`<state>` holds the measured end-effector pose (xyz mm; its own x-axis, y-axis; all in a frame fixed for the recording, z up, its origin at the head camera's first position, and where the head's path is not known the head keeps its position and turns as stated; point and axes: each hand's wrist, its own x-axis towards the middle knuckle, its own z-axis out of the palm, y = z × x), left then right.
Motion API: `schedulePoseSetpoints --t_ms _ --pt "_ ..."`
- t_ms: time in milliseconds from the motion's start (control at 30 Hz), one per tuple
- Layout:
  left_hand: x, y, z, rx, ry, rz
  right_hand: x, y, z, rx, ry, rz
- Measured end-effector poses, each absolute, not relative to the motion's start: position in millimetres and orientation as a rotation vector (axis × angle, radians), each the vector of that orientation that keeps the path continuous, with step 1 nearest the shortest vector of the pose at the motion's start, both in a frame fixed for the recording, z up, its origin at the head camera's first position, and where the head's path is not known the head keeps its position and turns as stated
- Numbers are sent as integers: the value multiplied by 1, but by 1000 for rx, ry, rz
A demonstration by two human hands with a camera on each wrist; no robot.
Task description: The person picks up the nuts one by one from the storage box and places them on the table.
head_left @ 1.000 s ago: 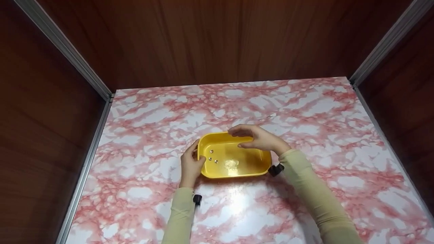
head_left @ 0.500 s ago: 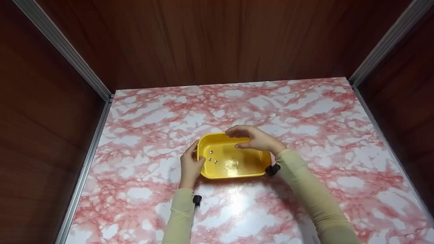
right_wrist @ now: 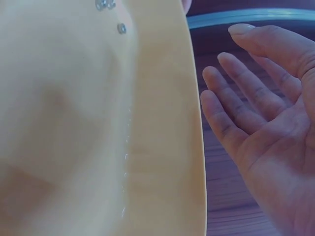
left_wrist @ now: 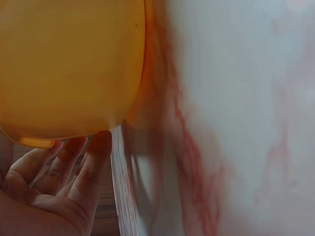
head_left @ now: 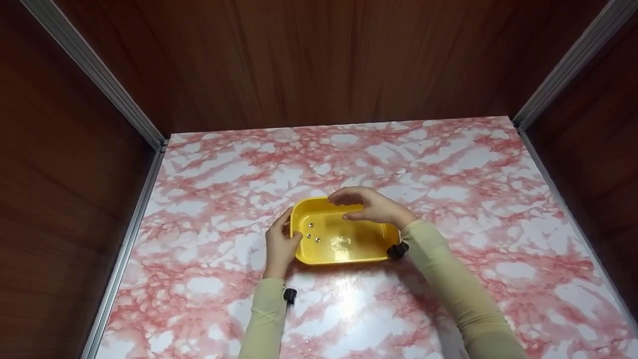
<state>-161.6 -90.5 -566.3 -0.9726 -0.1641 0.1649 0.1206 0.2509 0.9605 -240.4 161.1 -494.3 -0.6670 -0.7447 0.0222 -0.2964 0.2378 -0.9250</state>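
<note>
The left hand (head_left: 281, 247) grasps the adjacent end of the yellow tray (head_left: 349, 252), thumb over the rim, fingers against the outer wall; the left wrist view cuts this hand off. The tray lies between both hands; whether its base contacts the counter (head_left: 209, 199) cannot be determined. Three shiny pieces (head_left: 317, 240) near the left thumb are too small to identify. The right hand (head_left: 380, 205) is released, fingers loosely curved, thumb apart, obscuring part of the far rim; its black wrist unit (head_left: 398, 251) covers a tray corner.
</note>
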Motion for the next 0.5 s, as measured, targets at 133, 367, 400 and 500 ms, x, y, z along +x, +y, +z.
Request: schedulePoseSetpoints --t_ms 133,367,400,500 --pt "-161 -91 -566 41 -2288 -1795 -244 159 -501 -1003 2090 -1411" --pt "-161 -90 -566 37 -2274 -1816 -246 156 -502 -987 2079 -1395" --pt "-161 -90 -566 32 -2270 -1818 -246 156 -502 -983 2080 -1393" --pt "-160 -90 -561 17 -2253 -1848 -247 155 -502 -982 2069 -1407"
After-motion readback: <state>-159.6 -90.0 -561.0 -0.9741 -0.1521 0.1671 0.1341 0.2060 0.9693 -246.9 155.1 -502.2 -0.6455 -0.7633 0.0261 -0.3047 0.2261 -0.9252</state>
